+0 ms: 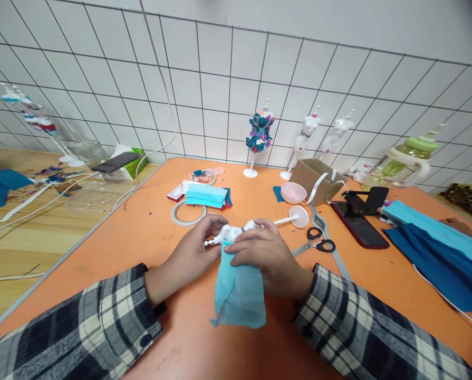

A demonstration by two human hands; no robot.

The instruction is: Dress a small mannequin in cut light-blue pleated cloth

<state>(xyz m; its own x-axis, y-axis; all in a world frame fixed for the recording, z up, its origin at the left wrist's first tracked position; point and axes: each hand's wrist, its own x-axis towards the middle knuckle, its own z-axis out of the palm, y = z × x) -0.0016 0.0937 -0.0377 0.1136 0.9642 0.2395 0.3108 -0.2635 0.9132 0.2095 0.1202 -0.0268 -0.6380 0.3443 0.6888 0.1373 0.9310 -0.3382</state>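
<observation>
A small white mannequin (232, 232) lies sideways between my hands, its round base (298, 217) pointing right. My left hand (198, 248) is closed around its neck end, with the thumb and fingers at the shoulder. A light blue piece of fabric (240, 295) hangs from the body toward me. My right hand (269, 253) is closed over the mannequin's lower body, its fingers pressing the fabric's upper edge against it. The fingertips behind the mannequin are partly hidden.
Scissors (314, 243) lie right of my right hand, near a phone (359, 224) and blue fabric sheets (437, 264). Tape (176, 216) and a folded light blue piece (206, 195) lie ahead. Behind stand a decorated mannequin (260, 132), a cardboard box (315, 177) and a pink bowl (293, 192).
</observation>
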